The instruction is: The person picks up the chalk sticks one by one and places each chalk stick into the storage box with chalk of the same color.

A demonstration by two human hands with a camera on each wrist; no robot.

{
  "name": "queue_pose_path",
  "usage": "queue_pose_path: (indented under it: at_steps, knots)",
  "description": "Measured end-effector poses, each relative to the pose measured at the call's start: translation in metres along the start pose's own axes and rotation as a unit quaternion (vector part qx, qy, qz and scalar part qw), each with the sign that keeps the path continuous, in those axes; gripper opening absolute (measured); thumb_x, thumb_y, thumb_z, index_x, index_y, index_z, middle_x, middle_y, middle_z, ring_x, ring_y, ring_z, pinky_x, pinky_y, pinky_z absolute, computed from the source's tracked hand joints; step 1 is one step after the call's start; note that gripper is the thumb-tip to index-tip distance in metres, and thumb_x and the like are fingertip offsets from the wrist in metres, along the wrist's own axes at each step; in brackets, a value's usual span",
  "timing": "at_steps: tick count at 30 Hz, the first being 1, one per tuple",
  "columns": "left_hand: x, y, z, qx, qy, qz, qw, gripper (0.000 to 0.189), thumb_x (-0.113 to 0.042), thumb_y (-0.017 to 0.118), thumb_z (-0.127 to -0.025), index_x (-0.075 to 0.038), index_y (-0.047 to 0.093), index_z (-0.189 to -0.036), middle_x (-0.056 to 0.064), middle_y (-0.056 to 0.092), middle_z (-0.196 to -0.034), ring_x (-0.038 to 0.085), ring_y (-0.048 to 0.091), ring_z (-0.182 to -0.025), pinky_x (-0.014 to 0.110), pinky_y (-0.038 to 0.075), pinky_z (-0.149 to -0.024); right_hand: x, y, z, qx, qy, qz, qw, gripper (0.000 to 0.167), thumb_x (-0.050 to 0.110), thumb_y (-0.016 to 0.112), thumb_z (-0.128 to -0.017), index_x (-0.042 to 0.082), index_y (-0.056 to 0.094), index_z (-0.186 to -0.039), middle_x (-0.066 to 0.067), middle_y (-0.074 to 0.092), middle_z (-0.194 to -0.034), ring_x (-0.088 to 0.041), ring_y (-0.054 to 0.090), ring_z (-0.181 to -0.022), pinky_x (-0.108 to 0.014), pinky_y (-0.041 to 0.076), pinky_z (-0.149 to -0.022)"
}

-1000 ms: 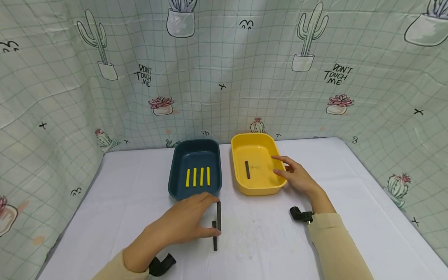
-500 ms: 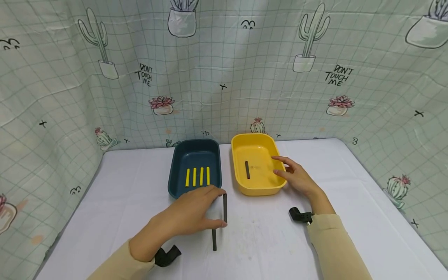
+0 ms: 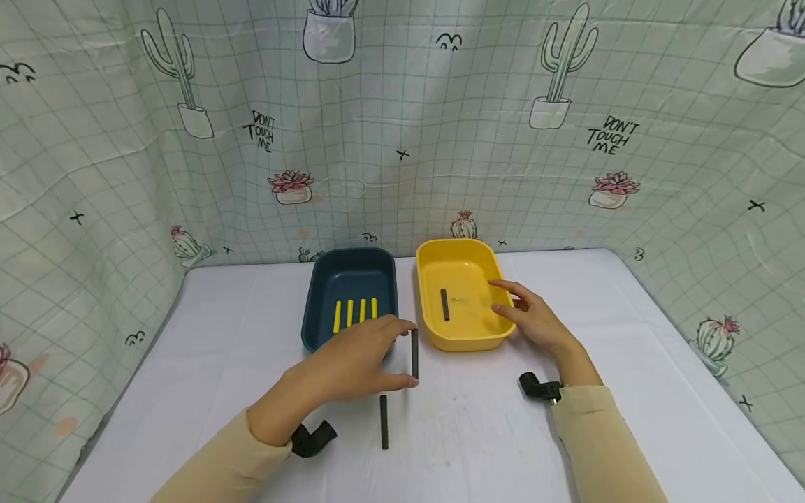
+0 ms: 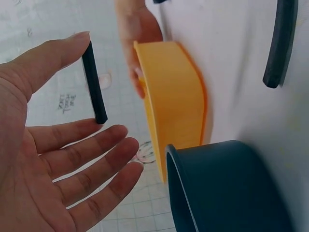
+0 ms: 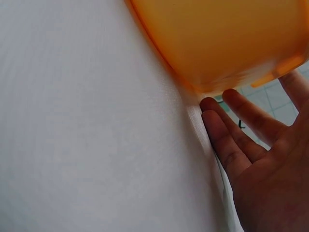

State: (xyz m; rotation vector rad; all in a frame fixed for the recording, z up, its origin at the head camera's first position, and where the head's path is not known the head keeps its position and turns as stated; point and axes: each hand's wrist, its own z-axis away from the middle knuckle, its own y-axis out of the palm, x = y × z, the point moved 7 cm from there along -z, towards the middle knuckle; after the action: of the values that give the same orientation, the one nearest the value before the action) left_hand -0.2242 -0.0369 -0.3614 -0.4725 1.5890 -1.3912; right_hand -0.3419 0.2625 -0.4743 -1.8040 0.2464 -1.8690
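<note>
Head view: a loose dark stick (image 3: 384, 422) is lying on the white tabletop (image 3: 472, 433) at five o'clock from the left hand (image 3: 349, 362). That hand is pinching a second dark stick (image 3: 414, 355) end to end between thumb and index finger, at the hand's three o'clock. Beyond, the right hand (image 3: 534, 318) is gripping the yellow tray (image 3: 465, 344) at its three o'clock rim, thumb and forefinger reaching over the edge. A third dark stick (image 3: 444, 304) is resting inside, toward eight o'clock. At that tray's nine o'clock, a dark blue tray (image 3: 355, 281) is holding four yellow sticks (image 3: 349, 312) side by side in its six o'clock half. Behind everything, a cactus-print curtain (image 3: 402, 195) is hanging.
</note>
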Motion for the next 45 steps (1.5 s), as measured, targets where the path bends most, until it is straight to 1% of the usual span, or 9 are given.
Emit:
queue_pose_path:
  at_steps: [9,14,20,27,37,39,41,44,45]
  knots:
    - [-0.002,-0.006,-0.012,-0.002,-0.001,-0.003,1.0000,0.082,-0.056,0.080,-0.087,-0.018,0.050,-0.153,0.001,0.061,-0.145,0.017,0.060,-0.127,0.042,0.053,-0.107,0.001,-0.003,0.000,-0.004,0.000,0.002,1.0000,0.060,0.041,0.068,-0.100,0.030,0.048,-0.155,-0.012,0.035,-0.167,-0.035,0.056,-0.128,-0.030,0.049,-0.093]
    - [-0.002,-0.006,-0.021,-0.001,0.001,0.004,1.0000,0.082,-0.055,0.080,-0.087,-0.016,0.050,-0.153,0.001,0.062,-0.143,0.018,0.061,-0.126,0.041,0.054,-0.106,0.002,-0.003,-0.001,-0.002,-0.006,0.000,1.0000,0.059,0.039,0.068,-0.101,0.028,0.048,-0.155,-0.012,0.036,-0.166,-0.035,0.056,-0.127,-0.028,0.050,-0.091]
    - [-0.001,-0.006,-0.033,0.005,-0.012,0.009,0.9999,0.082,-0.054,0.080,-0.087,-0.016,0.049,-0.153,0.001,0.063,-0.142,0.018,0.061,-0.126,0.042,0.054,-0.106,0.001,-0.003,-0.002,-0.003,-0.005,0.000,1.0000,0.058,0.038,0.068,-0.101,0.027,0.049,-0.155,-0.012,0.036,-0.166,-0.035,0.056,-0.125,-0.027,0.050,-0.090]
    - [-0.001,-0.006,-0.049,0.002,-0.007,0.004,1.0000,0.081,-0.053,0.081,-0.087,-0.012,0.051,-0.151,0.003,0.064,-0.137,0.018,0.061,-0.119,0.040,0.053,-0.106,0.000,-0.002,-0.003,-0.006,-0.004,0.003,1.0000,0.057,0.038,0.068,-0.101,0.027,0.049,-0.154,-0.011,0.035,-0.166,-0.035,0.056,-0.125,-0.026,0.050,-0.090]
    - [0.004,-0.007,-0.069,0.004,-0.016,-0.002,0.9999,0.081,-0.050,0.082,-0.087,-0.011,0.051,-0.151,0.007,0.063,-0.141,0.021,0.061,-0.123,0.043,0.051,-0.108,0.000,-0.001,-0.004,-0.005,-0.002,-0.001,1.0000,0.058,0.038,0.068,-0.101,0.026,0.049,-0.154,-0.012,0.032,-0.168,-0.036,0.056,-0.128,-0.027,0.050,-0.092]
    - [0.003,-0.007,-0.073,0.003,-0.013,-0.008,0.9999,0.081,-0.051,0.081,-0.087,-0.011,0.051,-0.151,0.006,0.063,-0.141,0.021,0.061,-0.124,0.043,0.051,-0.109,0.000,-0.001,-0.004,-0.005,0.002,-0.002,1.0000,0.058,0.039,0.068,-0.101,0.027,0.049,-0.154,-0.013,0.031,-0.169,-0.037,0.055,-0.130,-0.031,0.050,-0.095]
    - [0.003,-0.007,-0.077,0.004,-0.013,-0.016,0.9998,0.080,-0.052,0.080,-0.088,-0.011,0.051,-0.151,0.005,0.063,-0.141,0.022,0.061,-0.126,0.043,0.051,-0.109,-0.001,-0.001,-0.003,-0.005,0.006,-0.005,1.0000,0.058,0.039,0.068,-0.101,0.027,0.049,-0.154,-0.013,0.028,-0.170,-0.039,0.052,-0.135,-0.037,0.049,-0.101]
    - [0.002,-0.007,-0.084,0.008,-0.014,-0.023,0.9996,0.080,-0.053,0.080,-0.088,-0.011,0.052,-0.150,0.006,0.063,-0.141,0.023,0.060,-0.125,0.043,0.051,-0.109,-0.001,-0.001,-0.003,-0.005,0.010,-0.008,0.9999,0.058,0.039,0.068,-0.100,0.027,0.049,-0.154,-0.012,0.026,-0.171,-0.041,0.046,-0.143,-0.048,0.044,-0.110]
    - [0.002,-0.007,-0.087,0.010,-0.016,-0.025,0.9995,0.080,-0.053,0.080,-0.088,-0.011,0.052,-0.150,0.006,0.063,-0.141,0.023,0.060,-0.124,0.043,0.051,-0.108,-0.001,-0.001,-0.003,-0.005,0.009,-0.007,0.9999,0.059,0.039,0.068,-0.101,0.026,0.049,-0.154,-0.012,0.025,-0.172,-0.042,0.045,-0.144,-0.049,0.043,-0.111]
